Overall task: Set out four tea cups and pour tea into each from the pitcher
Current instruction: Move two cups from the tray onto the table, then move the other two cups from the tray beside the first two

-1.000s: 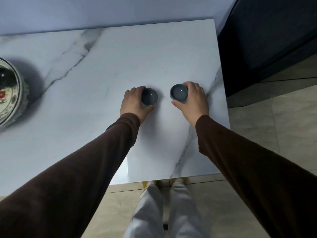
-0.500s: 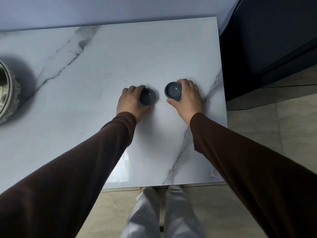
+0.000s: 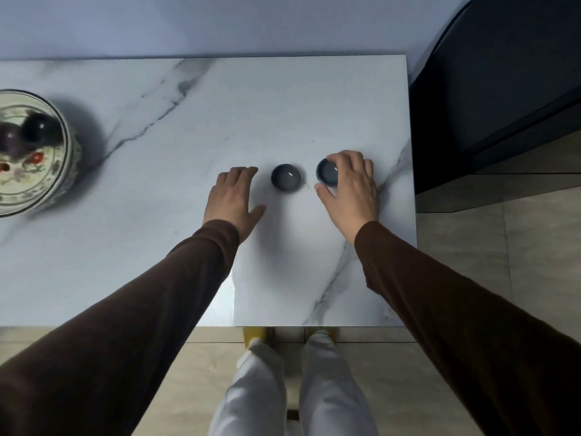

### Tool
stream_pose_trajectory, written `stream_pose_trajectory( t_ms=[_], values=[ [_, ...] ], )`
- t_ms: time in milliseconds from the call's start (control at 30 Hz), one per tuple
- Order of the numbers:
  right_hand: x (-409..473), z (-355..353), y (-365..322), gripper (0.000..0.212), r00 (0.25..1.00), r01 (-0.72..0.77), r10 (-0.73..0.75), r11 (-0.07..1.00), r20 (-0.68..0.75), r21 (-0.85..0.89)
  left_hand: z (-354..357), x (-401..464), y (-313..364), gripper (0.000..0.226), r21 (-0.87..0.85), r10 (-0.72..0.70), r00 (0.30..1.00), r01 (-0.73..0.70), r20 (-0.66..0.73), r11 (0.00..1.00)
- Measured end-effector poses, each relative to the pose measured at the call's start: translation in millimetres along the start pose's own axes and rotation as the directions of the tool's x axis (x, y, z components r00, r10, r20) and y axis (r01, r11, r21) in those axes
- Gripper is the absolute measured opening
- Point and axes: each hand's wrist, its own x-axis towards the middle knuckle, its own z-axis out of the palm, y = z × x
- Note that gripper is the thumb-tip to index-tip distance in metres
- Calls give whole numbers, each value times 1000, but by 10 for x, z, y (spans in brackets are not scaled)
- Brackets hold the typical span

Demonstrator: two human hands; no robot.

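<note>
My left hand (image 3: 234, 199) is spread flat, off its cup (image 3: 285, 178), which sits just right of the fingertips on the worktop (image 3: 283, 105). Right hand (image 3: 352, 187) pinches 2nd cup (image 3: 327, 176), prob. to line both up for pouring. Pitcher not seen.

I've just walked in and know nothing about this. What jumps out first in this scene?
Two small dark tea cups sit side by side on the white marble table: the left cup stands free, the right cup is gripped by the right hand. The left hand rests open beside the free cup. At the far left stands a flowered bowl holding dark round things.
</note>
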Motion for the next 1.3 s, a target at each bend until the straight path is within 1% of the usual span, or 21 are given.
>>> stream_pose_trajectory(
  t_ms=[100, 167, 300, 400, 600, 800, 933, 1033, 1233, 1300],
  values=[
    [-111, -43, -315, 43, 999, 32, -33, 999, 36, 44, -213, -190, -204, 62, 44, 27, 999, -26, -22, 999],
    [-203, -10, -591, 43, 998, 39, -42, 997, 52, 64, -385, -314, -391, 58, 41, 34, 999, -33, -42, 999],
    [-439, 154, -1215, 42, 996, 26, -34, 994, 79, 103, -701, -558, -886, 56, 10, 43, 997, -42, -65, 999],
    [-633, 334, -1673, 40, 995, -9, -4, 992, 103, 129, -914, -724, -1281, 56, -26, 44, 997, -46, -57, 999],
    [-793, 665, -2404, 39, 994, -30, 11, 985, 111, 171, -1217, -900, -1903, 55, -78, 19, 997, -25, -80, 997],
    [-609, 945, -2884, 39, 992, -14, -19, 968, 126, 252, -1404, -878, -2427, 56, -188, -152, 978, 124, -141, 974],
    [-372, 1175, -3150, 41, 990, 3, -41, 963, 136, 269, -1494, -742, -2774, 61, -254, -272, 940, 217, -207, 943],
    [-205, 1367, -3407, 42, 989, 15, -57, 956, 135, 293, -1568, -601, -3046, 64, -334, -384, 897, 300, -221, 894],
    [123, 1836, -3950, 47, 990, -15, -29, 950, 137, 313, -1669, -295, -3646, 63, -468, -477, 850, 335, -224, 818],
    [237, 1983, -4081, 51, 990, 2, -45, 952, 135, 305, -1671, -192, -3791, 65, -510, -523, 820, 355, -233, 783]
  ],
)
